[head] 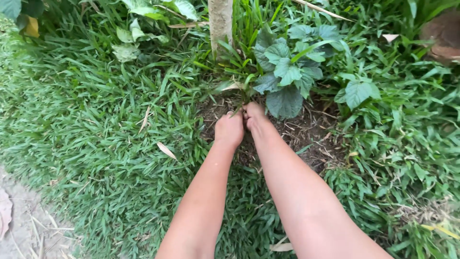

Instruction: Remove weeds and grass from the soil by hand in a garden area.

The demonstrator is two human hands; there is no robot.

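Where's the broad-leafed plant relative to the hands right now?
In the head view, the broad-leafed plant stands just above and right of both hands, beside the pale tree trunk, at the edge of the bare soil patch.

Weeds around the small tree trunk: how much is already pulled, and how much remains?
Done: a patch of bare soil shows below the trunk. In hand: the left hand and right hand are both closed on a tuft of grass at the base of the trunk. Left: the broad-leaved weed beside the hands stands rooted, and thick grass surrounds the patch.
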